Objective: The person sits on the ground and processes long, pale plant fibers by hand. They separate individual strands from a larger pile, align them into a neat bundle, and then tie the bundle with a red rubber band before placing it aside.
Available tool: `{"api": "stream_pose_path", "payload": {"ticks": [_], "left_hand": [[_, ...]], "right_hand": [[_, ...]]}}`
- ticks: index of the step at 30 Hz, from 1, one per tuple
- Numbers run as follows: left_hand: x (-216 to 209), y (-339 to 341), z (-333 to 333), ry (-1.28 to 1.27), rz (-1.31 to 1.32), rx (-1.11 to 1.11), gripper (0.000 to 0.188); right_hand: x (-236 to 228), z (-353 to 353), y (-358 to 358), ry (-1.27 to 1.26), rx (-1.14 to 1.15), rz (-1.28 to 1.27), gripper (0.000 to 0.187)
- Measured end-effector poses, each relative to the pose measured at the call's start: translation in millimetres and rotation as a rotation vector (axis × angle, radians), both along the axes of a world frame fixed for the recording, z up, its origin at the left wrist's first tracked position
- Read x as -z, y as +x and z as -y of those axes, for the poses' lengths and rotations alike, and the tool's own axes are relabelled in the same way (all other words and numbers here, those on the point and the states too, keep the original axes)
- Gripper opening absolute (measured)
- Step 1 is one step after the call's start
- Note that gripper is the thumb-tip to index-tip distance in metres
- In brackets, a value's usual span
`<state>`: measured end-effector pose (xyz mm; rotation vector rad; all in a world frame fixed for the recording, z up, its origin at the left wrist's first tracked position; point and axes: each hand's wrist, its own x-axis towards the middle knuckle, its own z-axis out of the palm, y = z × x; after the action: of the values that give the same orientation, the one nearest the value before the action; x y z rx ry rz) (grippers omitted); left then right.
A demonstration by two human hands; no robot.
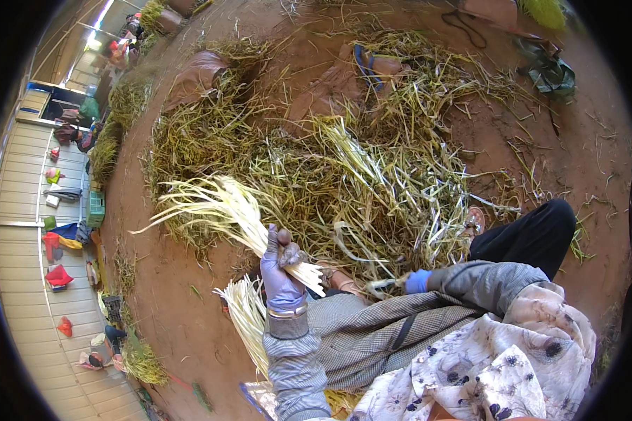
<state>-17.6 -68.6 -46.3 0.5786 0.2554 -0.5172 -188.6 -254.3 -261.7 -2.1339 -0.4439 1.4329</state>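
My left hand [284, 270], in a soiled pale purple glove, is closed round a bunch of blanched chives [235, 210]. Their pale yellow leaves fan out to the upper left, and the white stem ends stick out below my fist, to the right. Low beside my lap is my right hand [400, 283], with a blue glove cuff at the wrist; its fingers are too smeared to read. A pale limp leaf strip [344, 238] hangs close by it. Another bunch of pale stalks [244, 309] lies on the ground by my left forearm.
A wide heap of loose yellow-green leaves [295, 165] spreads before me, with a pale bunch [358, 151] on it. Brown sheeting [196, 77] and a blue strap [365, 67] lie among it. A dark green bag [551, 74] sits far right. People and a green crate [95, 208] line the left wall.
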Motion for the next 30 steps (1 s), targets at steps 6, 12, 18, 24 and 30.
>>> {"api": "stream_pose_path", "payload": {"ticks": [6, 12, 18, 24, 30], "left_hand": [[6, 4, 2, -0.081, -0.074, -0.036, 0.036], [-2, 1, 26, 0.134, -0.037, -0.02, 0.038], [-15, -6, 33, 0.011, 0.008, -0.011, 0.032], [-15, -4, 49, 0.147, 0.117, 0.0, 0.019], [-14, -5, 27, 0.311, 0.084, -0.063, 0.03]], "right_hand": [[13, 51, 132, -0.04, 1.051, 0.703, 0.027], [-2, 85, 155, -0.126, 1.161, 0.392, 0.025], [-120, 137, 81, 1.001, 1.289, 0.509, 0.02], [-144, 78, 75, 0.436, 1.168, -0.01, 0.033], [-166, 30, 46, 0.5, 0.887, 0.445, 0.049]]}}
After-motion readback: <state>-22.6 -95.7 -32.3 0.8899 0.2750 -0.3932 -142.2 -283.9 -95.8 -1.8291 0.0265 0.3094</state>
